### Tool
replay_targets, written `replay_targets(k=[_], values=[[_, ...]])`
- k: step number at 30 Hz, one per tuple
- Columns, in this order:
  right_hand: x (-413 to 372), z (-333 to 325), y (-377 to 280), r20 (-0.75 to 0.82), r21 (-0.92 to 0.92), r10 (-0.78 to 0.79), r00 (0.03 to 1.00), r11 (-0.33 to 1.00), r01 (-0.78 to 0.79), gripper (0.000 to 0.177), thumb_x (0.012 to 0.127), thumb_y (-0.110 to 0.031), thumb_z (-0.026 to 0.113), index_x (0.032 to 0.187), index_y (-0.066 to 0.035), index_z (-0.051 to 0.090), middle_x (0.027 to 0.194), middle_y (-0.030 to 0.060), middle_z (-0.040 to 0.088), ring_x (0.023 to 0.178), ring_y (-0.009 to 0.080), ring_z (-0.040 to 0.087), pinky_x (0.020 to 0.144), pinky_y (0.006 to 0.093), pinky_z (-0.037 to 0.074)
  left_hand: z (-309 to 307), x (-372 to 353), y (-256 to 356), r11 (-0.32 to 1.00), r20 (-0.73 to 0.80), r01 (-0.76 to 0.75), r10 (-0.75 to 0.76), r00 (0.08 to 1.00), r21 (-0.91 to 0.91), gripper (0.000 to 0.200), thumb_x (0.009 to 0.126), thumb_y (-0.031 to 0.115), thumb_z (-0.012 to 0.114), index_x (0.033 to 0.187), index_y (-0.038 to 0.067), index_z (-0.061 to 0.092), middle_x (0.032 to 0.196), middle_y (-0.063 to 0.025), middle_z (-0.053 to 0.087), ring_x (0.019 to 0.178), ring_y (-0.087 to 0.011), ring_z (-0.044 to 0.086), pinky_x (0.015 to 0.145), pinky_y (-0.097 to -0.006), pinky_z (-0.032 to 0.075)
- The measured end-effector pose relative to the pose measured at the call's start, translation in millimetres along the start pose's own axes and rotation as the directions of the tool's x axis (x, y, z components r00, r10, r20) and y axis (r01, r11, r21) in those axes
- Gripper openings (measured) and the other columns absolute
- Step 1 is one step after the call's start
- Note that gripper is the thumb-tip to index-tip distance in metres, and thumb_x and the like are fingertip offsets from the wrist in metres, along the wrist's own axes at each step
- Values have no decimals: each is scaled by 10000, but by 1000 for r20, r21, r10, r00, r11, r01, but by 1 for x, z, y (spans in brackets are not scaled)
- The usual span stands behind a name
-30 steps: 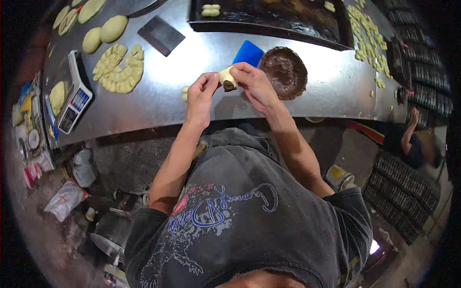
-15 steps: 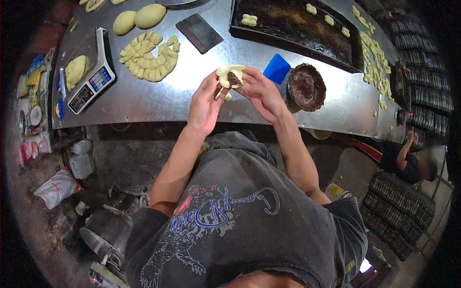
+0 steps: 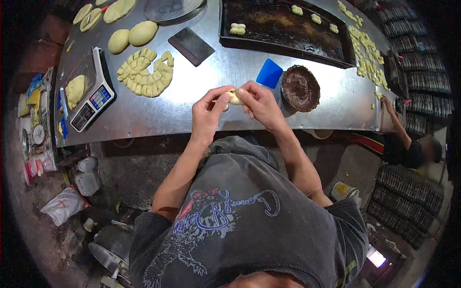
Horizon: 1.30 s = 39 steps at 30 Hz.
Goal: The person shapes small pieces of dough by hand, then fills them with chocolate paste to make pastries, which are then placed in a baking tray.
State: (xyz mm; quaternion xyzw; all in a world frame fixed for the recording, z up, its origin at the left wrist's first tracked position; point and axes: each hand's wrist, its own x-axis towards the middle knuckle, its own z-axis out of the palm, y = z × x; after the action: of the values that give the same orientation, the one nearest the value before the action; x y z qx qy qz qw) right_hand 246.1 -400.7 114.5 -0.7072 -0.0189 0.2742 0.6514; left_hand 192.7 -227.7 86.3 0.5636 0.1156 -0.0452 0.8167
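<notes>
Between both hands, just above the table's front edge, is a small piece of pale dough (image 3: 234,97), folded over so that no dark filling shows. My left hand (image 3: 208,110) pinches its left side with thumb and fingers. On the other side my right hand (image 3: 260,103) grips the dough with thumb and forefinger pressed together. To the right of my right hand stands a round bowl of dark brown filling (image 3: 301,89). A blue plastic scraper (image 3: 269,73) lies against the table beside that bowl.
Cut dough pieces (image 3: 146,77) lie left of centre, near a digital scale (image 3: 92,106) and two dough balls (image 3: 142,33). A dark flat scraper (image 3: 191,45) lies behind. A baking tray (image 3: 283,54) holds several shaped pieces. At right, another person's hand (image 3: 387,104) reaches the table.
The opened dough with dark filling showing is now folded closed, with both hands pinching it. The other person's hand at right has moved up to the table edge. The camera view has shifted slightly.
</notes>
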Motion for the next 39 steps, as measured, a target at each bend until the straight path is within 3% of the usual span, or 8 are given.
replay_targets(k=[7,10,17,21,25,28,32,39], values=[[5,-38,19,29,284,-15,999,959,6,240,1001,-228,640,1137,-40,701,848,34,615,795,96,592,712,252,500,31,16,-15,985,42,-149,146,988,91,379,974,216,690,1318,60,653,835,52,585,771,-35,504,700,-198,431],[-5,-33,13,-43,-35,-342,939,940,341,226,979,-196,669,1115,-21,716,933,34,615,870,101,578,746,249,492,49,21,-11,991,-34,-101,105,994,89,420,955,210,719,1342,68,639,778,81,490,697,-17,406,639,-170,370],[-13,-45,2,-8,-205,-516,857,839,503,131,924,-126,725,973,-14,678,913,58,593,789,122,572,700,269,476,78,45,-35,855,-190,-333,432,881,398,426,1023,408,582,1190,34,700,778,-15,610,665,-106,550,568,-250,412],[-12,-50,5,86,-178,-380,921,904,389,174,924,-128,728,996,-15,617,903,60,608,758,102,559,680,273,476,64,32,-10,931,-98,255,-237,966,261,470,1026,404,575,941,-29,736,907,-71,657,677,-117,587,554,-268,460],[8,-57,8,9,-65,-90,996,994,90,208,921,-159,743,1028,-23,628,925,36,643,805,81,580,699,249,482,76,11,-23,963,-151,-258,268,951,84,317,1029,283,592,1106,11,735,1075,-79,625,853,-104,607,711,-255,523],[15,-41,7,103,226,-129,986,969,103,218,916,-166,752,1034,-22,638,918,20,657,815,74,592,704,215,476,63,1,-24,907,-114,-312,355,928,283,302,1036,238,575,1228,44,704,1221,-84,568,955,-108,590,765,-259,515],[11,-15,10,-20,-4,-185,983,983,185,156,927,-142,733,971,-11,660,964,33,658,880,64,586,752,246,488,51,-5,-21,891,-103,-341,386,917,301,386,1031,249,587,1340,19,621,1119,-69,574,874,-91,559,779,-242,497],[-14,47,17,-4,-409,-611,792,723,556,191,887,-88,725,1074,-48,737,925,88,607,827,203,598,715,312,503,6,-10,-23,997,-295,-74,76,952,19,456,1075,410,464,917,26,652,826,-30,659,662,-67,540,574,-221,439]])
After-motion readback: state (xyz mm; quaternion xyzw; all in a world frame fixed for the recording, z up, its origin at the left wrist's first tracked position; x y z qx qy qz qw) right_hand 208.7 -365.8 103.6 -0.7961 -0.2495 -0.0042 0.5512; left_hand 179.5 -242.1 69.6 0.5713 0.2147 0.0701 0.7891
